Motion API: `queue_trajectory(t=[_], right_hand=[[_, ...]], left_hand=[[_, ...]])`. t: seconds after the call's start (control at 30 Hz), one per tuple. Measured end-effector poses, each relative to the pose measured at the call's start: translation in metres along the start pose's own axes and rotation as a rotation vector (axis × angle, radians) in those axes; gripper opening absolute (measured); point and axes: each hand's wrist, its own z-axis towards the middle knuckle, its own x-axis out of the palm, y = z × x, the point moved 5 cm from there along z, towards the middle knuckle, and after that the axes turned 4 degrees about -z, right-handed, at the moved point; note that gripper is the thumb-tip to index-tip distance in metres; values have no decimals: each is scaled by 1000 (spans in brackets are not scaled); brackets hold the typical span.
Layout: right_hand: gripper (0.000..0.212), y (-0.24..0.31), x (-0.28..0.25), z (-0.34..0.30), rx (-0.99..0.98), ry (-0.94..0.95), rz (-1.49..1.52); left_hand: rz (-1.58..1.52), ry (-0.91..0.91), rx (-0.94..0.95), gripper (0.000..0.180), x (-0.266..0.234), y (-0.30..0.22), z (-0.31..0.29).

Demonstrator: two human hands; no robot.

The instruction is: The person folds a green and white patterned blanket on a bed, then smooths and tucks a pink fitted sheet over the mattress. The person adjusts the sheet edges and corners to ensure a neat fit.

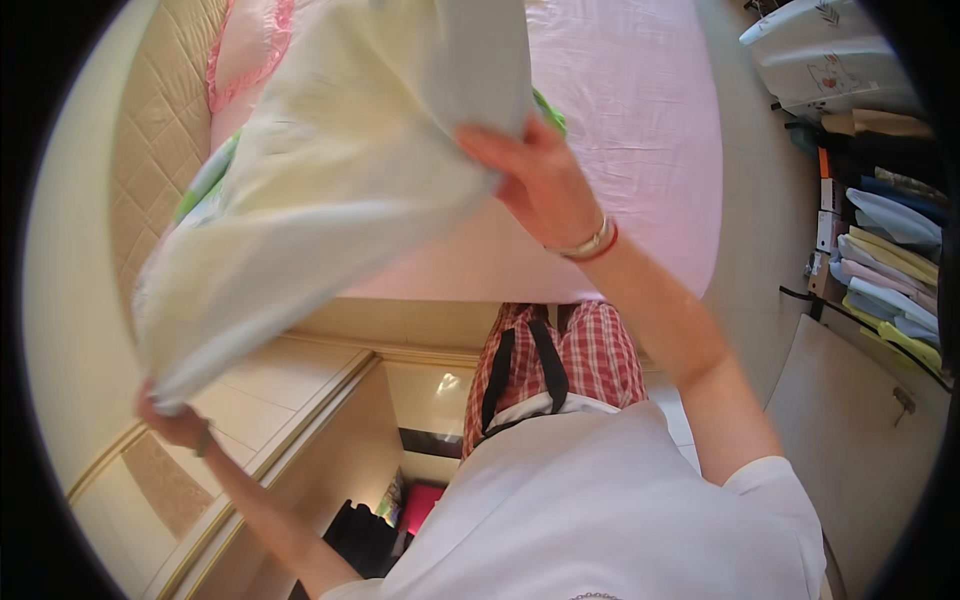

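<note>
Right hand: closed on the near right edge of a pale cloth; finger detail softened by blur.
Right wrist: ringed by a bracelet, light band with red beside it.
Left hand: clamped on the cloth's lower left corner, arm reaching well out to the side; fingers partly hidden by the fabric.
Left wrist: narrow band worn just above the hand.
Cloth: held up between both hands, near edge running slantwise from one to the other, far part extending past the upper border of view. Off-white to pale yellow, with soft folds. In this view it covers part of the bed.
Green patterned fabric: shows past the cloth's left side; a small green bit also at its right. Whether it belongs to the cloth: cannot tell.
Bed: pink sheet, wrinkled; ruffled pink pillow at upper left; beige quilted surface beyond its left side.
Wearer: white shirt, red plaid trousers, black straps hanging in front.
Right margin: stacked folded clothes.
Lower left: cream cabinet.
</note>
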Motion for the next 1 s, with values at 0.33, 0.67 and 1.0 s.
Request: queue_trajectory(t=[0.33,0.67,1.0], right_hand=[[33,-140,-415,-308,386,-1059,-472],[58,-170,-424,-326,1139,-850,-1334],[32,-228,-389,-120,440,-232,-1705]], left_hand=[[-427,1230,-101,37,170,-247,-166],[-507,1434,-287,32,235,-278,-173],[-531,1478,12,37,281,-350,-155]])
